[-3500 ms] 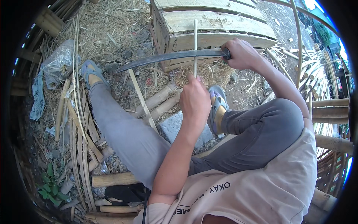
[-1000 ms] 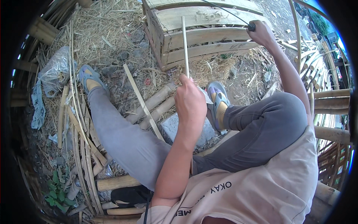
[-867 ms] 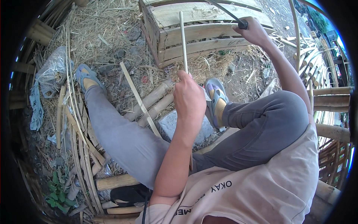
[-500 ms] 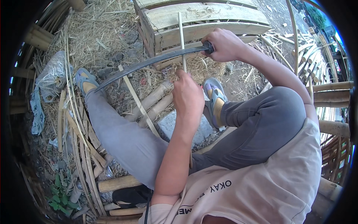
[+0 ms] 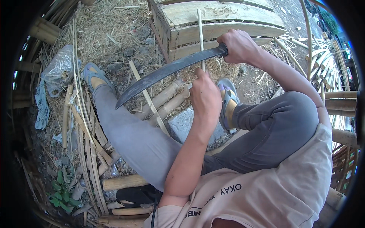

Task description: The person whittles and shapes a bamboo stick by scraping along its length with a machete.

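My right hand (image 5: 238, 46) is closed round the dark handle of a long curved machete (image 5: 167, 70). The dark blade reaches leftward across the view, its tip over my left trouser leg. My left hand (image 5: 205, 91) grips a thin pale bamboo strip (image 5: 200, 30), which rises from the fist toward the wooden crate. The blade crosses this strip just above my left fist; whether they touch I cannot tell. The strip's lower part is hidden by my hand and forearm. Another pale strip (image 5: 150, 102) slants under the blade, its lower end by my left leg.
A slatted wooden crate (image 5: 228, 32) stands ahead. Between my feet lie a grey stone block (image 5: 180, 123) and bamboo poles (image 5: 167, 95) on straw-strewn ground. Long split strips (image 5: 87, 152) and a plastic bag (image 5: 61, 68) lie at left. Cut bamboo (image 5: 323, 66) is piled at far right.
The blade has turned so more of its flat side shows, and its tip sits lower. Both hands stay closed on the machete and strip. The whole view has shifted slightly.
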Motion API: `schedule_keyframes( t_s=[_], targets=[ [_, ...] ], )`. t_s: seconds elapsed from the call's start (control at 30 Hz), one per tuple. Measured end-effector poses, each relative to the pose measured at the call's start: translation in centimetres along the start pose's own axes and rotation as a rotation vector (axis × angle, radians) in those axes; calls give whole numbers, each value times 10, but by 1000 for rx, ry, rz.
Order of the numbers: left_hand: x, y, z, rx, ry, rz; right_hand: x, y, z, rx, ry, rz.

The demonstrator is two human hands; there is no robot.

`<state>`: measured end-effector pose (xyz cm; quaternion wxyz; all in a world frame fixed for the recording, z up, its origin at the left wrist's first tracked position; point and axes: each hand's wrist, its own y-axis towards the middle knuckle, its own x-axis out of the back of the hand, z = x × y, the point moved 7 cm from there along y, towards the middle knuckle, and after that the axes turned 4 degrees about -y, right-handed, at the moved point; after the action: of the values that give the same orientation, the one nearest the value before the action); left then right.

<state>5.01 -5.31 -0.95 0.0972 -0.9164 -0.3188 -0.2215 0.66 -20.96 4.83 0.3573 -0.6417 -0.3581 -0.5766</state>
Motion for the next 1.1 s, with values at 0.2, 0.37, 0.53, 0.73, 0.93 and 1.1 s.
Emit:
schedule_keyframes(
  t_s=[0.2, 0.37, 0.53, 0.73, 0.93, 1.1],
  targets=[
    [3, 2, -3, -27, 41, -23, -3, 2, -9, 27, 32, -130],
    [-1, 3, -2, 27, 98, 73, -4, 1, -20, -21, 13, -67],
    [3, 4, -4, -1, 112, 42, -4, 2, -29, -22, -44, -88],
    [6, 5, -5, 15, 120, 45, 0, -3, -44, -81, -89, -53],
    [5, -6, -4, 21, 76, 63, 22, -14, -131, -336, -119, -150],
    [15, -1, 0, 33, 53, -20, 16, -24, -115, -352, -32, -125]
  ],
)
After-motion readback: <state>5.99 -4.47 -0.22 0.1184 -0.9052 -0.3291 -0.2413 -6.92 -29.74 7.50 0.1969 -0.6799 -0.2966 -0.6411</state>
